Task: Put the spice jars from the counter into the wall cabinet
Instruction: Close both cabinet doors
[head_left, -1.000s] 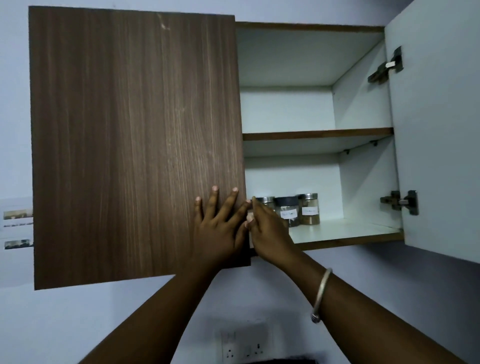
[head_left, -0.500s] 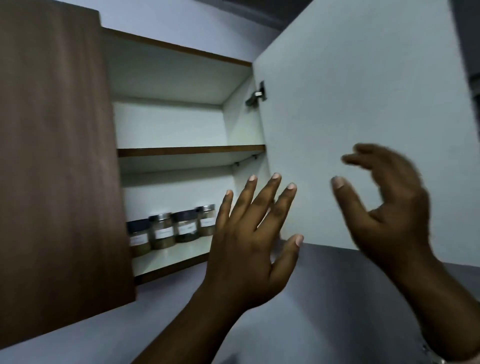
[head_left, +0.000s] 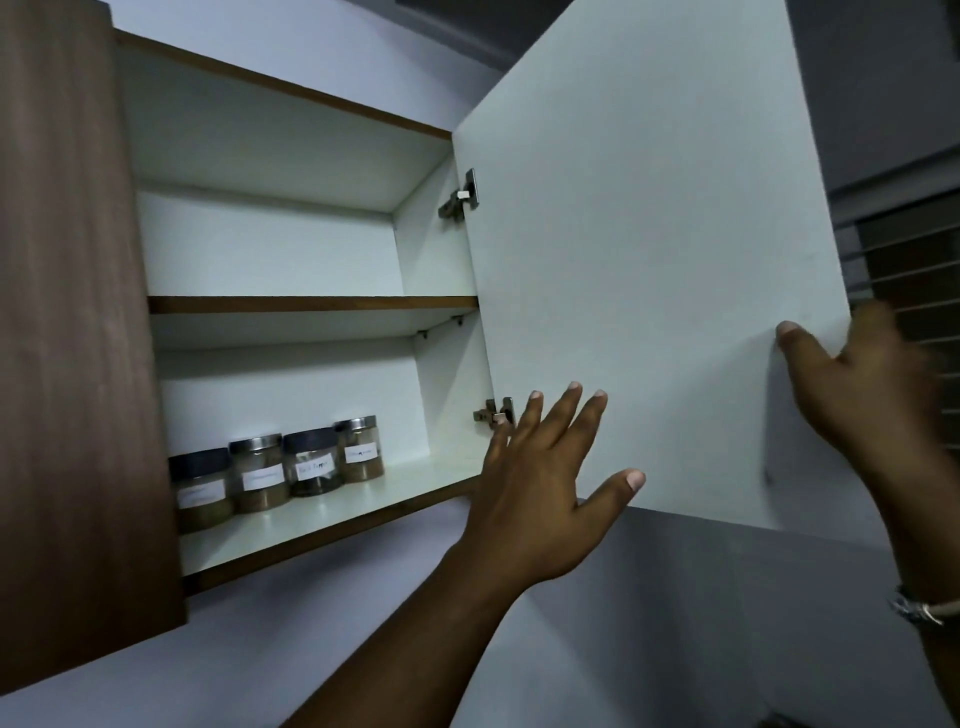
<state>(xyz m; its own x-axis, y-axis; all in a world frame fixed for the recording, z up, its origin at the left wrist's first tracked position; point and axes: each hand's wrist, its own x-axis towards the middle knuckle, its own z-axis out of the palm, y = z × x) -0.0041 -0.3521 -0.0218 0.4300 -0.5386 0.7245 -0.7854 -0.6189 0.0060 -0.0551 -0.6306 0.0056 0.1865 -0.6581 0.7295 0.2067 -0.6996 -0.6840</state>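
Several labelled spice jars with dark and silver lids stand in a row at the left of the wall cabinet's bottom shelf. The upper shelf holds nothing. The white-faced right door stands swung open. My right hand grips its outer edge, thumb on the inner face and fingers behind it, blurred. My left hand is raised with fingers spread and holds nothing, in front of the door's lower inner corner. Whether it touches the door I cannot tell.
The brown wood-grain left door is shut and hides the row's left end. Metal hinges jut out at the right door's inner edge. A barred window lies beyond the door. A bangle circles my right wrist.
Both hands left the shut left door and moved right. My right hand went from open in the air to gripping the right door's edge. The view turned right and closer.
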